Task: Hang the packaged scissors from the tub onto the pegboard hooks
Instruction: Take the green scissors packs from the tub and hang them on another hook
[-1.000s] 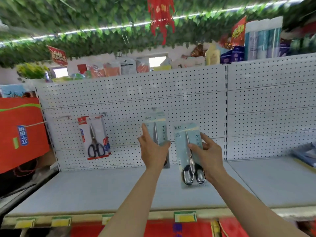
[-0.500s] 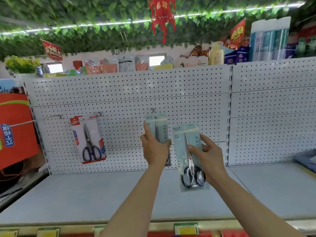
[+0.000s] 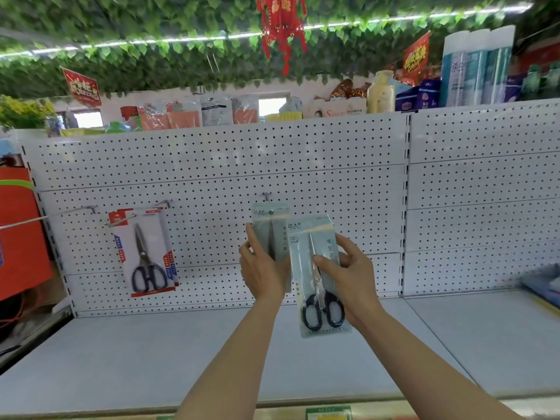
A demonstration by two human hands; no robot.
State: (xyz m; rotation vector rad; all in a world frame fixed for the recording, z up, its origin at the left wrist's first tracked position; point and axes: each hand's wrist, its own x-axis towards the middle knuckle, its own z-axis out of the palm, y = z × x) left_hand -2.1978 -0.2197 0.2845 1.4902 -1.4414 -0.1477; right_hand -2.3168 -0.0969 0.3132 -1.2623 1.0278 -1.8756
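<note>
My left hand [image 3: 263, 269] grips a grey scissors pack [image 3: 270, 221] whose top hole sits on a pegboard hook [image 3: 266, 196] in the middle of the white pegboard [image 3: 218, 165]. Just to its right, my right hand [image 3: 348, 268] holds a second grey pack of black-handled scissors [image 3: 319, 277] upright in front of the board, its top edge overlapping the first pack. A red-and-white scissors pack [image 3: 145, 253] hangs on a hook further left. The tub is not in view.
A bare long hook [image 3: 60, 215] juts out left of the red pack. A grey shelf [image 3: 212, 353] runs below the board. An orange-red panel [image 3: 21, 234] stands at far left. Goods line the shelf top; leaf garlands hang overhead.
The view has shifted slightly, and my right hand has brought its pack up and closer to the pack on the hook. My left hand stays on the hung pack.
</note>
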